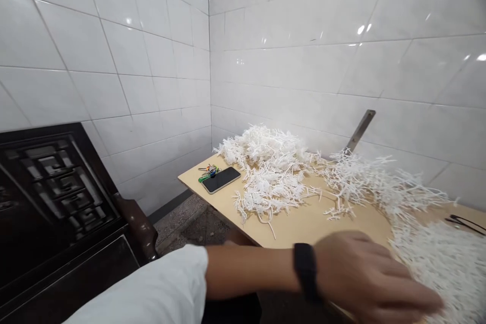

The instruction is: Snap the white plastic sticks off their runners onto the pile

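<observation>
My left hand [374,281], with a black band on its wrist and a white sleeve up the arm, reaches across the front of the table to the right. It is blurred, back of the hand upward, with its fingertips near a heap of small white pieces [448,258]. Whether the fingers hold anything does not show. Beyond it, tangled white branching strands, like plastic sprues [271,182], lie in a large pile at the back of the table. More such strands spread toward the right. My right hand is outside the view.
A dark phone [221,180] and a bunch of keys [210,169] lie at the left corner of the wooden table [296,230]. A flat metal strip [360,131] leans on the tiled wall. Dark-framed glasses [467,223] rest at right. A carved dark chair [68,202] stands left.
</observation>
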Demonstrator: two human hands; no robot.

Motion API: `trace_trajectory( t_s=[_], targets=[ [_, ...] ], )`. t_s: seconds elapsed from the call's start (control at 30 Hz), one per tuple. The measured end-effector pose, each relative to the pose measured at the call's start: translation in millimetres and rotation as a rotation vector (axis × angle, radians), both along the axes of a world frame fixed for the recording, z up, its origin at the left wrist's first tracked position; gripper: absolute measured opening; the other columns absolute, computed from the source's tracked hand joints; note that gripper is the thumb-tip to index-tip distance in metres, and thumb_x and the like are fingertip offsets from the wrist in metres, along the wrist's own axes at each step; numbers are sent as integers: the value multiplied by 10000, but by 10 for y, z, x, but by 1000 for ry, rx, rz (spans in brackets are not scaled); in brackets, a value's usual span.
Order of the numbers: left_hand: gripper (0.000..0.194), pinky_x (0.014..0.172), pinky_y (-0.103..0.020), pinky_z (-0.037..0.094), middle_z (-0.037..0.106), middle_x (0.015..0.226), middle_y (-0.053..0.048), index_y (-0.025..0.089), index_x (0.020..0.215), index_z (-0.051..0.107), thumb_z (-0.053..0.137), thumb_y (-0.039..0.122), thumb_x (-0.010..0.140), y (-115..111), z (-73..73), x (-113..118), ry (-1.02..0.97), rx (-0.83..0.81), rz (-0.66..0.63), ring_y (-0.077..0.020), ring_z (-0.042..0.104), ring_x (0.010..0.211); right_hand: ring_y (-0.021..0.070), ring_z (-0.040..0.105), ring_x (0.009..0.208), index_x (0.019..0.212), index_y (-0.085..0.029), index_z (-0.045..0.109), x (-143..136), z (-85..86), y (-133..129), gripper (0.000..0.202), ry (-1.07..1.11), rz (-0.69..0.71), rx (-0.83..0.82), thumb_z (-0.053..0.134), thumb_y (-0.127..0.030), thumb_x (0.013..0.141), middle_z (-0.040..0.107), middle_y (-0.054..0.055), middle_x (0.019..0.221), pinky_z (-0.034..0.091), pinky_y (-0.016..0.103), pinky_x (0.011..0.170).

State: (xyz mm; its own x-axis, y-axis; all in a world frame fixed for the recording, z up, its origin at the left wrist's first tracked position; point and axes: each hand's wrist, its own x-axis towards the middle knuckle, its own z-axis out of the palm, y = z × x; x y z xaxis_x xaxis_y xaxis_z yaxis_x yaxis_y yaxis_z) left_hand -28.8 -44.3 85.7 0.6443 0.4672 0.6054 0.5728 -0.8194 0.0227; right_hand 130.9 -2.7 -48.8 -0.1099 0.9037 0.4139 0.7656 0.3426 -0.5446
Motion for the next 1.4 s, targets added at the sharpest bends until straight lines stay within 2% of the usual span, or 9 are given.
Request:
trace_trajectory(
  t_s=[0.1, 0.2, 0.3, 0.43, 0.7, 0.83, 1.0, 1.2, 1.4],
  targets=[
    [295, 994, -355, 419, 636, 1190, -16, 285, 1136, 600, 434, 382, 913, -364, -199, -745, -368, -84, 526, -172, 561, 1116, 359, 483, 1204, 1099, -184, 644, 14, 7, -66, 459, -73, -16, -66, 445, -503, 836, 589, 170, 1233, 406, 515, 961],
    [615, 1045, -501, 330, 481, 1383, -112, 236, 1323, 467, 572, 532, 794, -543, -546, -1453, -393, -291, 941, -306, 416, 1281, 364, 410, 1277, 1145, -112, 613, -4, 60, -107, 564, -181, -37, -149, 348, -535, 883, 495, 191, 1359, 356, 518, 1023],
    [584, 1069, -459, 284, 512, 1361, -81, 250, 1324, 453, 560, 496, 805, -563, -857, -1760, -298, -441, 936, -275, 425, 1276, 357, 371, 1308, 1191, -114, 596, -49, 105, -133, 574, -236, -40, -164, 318, -522, 897, 475, 164, 1389, 345, 504, 1039],
    [372, 1022, -399, 291, 577, 1286, -39, 259, 1215, 517, 476, 366, 861, -500, -1010, -1696, -372, -377, 1027, -214, 469, 1227, 352, 372, 1305, 1197, -117, 606, -76, 123, -155, 542, -269, -30, -127, 338, -479, 896, 490, 144, 1382, 339, 481, 1047],
    [253, 935, -359, 311, 683, 936, -34, 222, 836, 607, 458, 423, 869, -381, -997, -1616, -460, -423, 1185, -205, 565, 1002, 317, 486, 1185, 1091, -101, 648, -175, 158, -257, 470, -262, 129, 43, 370, -430, 902, 586, 174, 1245, 351, 444, 1007],
    [352, 956, -365, 317, 690, 877, -56, 202, 745, 604, 446, 493, 864, -364, -1000, -1598, -518, -416, 1220, -217, 581, 959, 259, 558, 1048, 903, -169, 657, -719, 280, -355, 340, -124, 360, 30, 422, -415, 900, 657, 120, 1068, 401, 367, 915],
    [353, 931, -322, 381, 713, 990, -45, 235, 878, 693, 421, 460, 871, -323, -958, -1670, -817, -533, 1152, -225, 586, 1019, 263, 553, 889, 766, -182, 604, -1333, 345, -370, 158, -131, 371, 110, 490, -249, 853, 635, 117, 891, 391, 364, 807],
    [386, 774, -303, 449, 703, 954, -73, 188, 882, 676, 400, 458, 870, -132, -859, -1857, -964, -646, 1210, -227, 619, 872, 273, 518, 840, 735, -187, 568, -1254, 244, -333, 226, -53, 375, 98, 389, -183, 872, 591, 132, 846, 383, 368, 757],
    [333, 772, -296, 448, 695, 884, -70, 186, 832, 658, 471, 461, 833, -56, -877, -1881, -938, -615, 1159, -217, 612, 842, 261, 516, 880, 828, -182, 567, -1264, 371, -436, 304, -79, 404, 96, 480, -469, 882, 599, 102, 892, 375, 353, 774]
  ],
)
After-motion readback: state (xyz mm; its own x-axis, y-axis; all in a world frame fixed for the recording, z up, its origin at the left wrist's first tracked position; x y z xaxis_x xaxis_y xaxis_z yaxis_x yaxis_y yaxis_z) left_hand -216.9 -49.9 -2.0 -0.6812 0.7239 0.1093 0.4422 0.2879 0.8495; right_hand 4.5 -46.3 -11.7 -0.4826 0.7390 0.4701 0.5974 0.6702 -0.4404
